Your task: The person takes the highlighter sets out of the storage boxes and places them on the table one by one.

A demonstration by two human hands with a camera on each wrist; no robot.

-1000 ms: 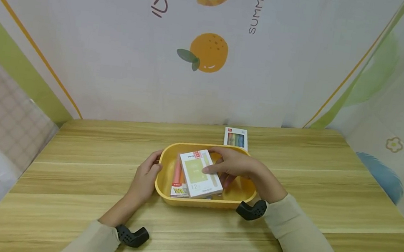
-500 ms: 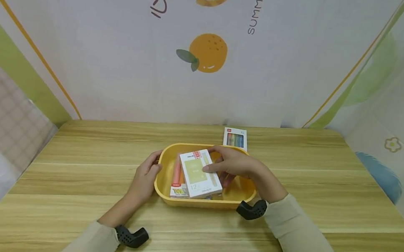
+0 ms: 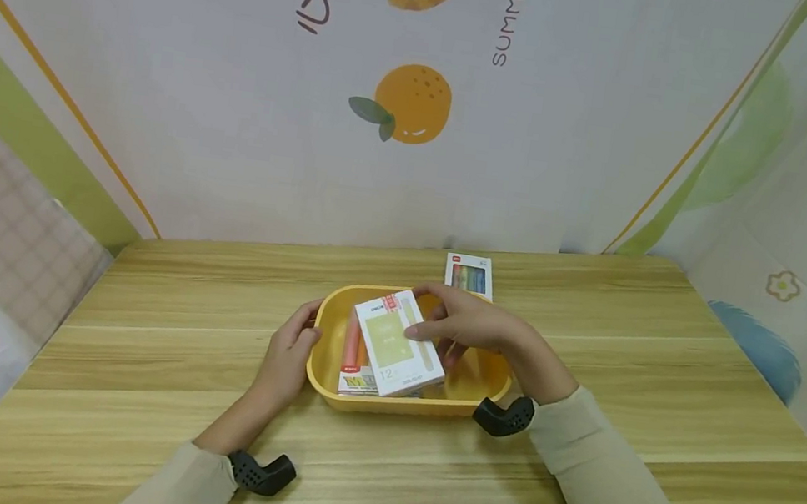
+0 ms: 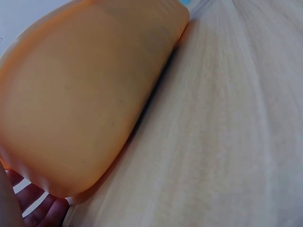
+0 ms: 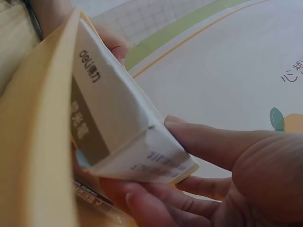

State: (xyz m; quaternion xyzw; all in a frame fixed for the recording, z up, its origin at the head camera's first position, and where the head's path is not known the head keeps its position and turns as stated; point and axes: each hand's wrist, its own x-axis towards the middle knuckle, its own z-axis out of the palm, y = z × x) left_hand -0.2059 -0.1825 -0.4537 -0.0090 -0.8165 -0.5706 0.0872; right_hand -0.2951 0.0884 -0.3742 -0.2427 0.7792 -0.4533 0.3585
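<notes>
Head view: at frame centre, a yellow tray (image 3: pixel 481 383) on the wooden tabletop (image 3: pixel 661 368). Right hand (image 3: pixel 466 323) gripping a white box (image 3: pixel 396 342), thumb on top and fingers underneath, held tilted over the tray's middle. Left hand (image 3: pixel 289 351) resting against the tray's left rim, fingers relaxed. Below the white box, an orange stick (image 3: pixel 352 342) and a small printed packet (image 3: pixel 356 381). Just behind the tray, a flat box of coloured pens (image 3: pixel 469 274).

Left wrist view: filling the upper left, the tray (image 4: pixel 85 99); at lower left, fingertips (image 4: pixel 40 213) beside its wall.

Right wrist view: white box (image 5: pixel 118 123) pinched between thumb and fingers (image 5: pixel 208 142), above the tray rim (image 5: pixel 38 142) at left.
</notes>
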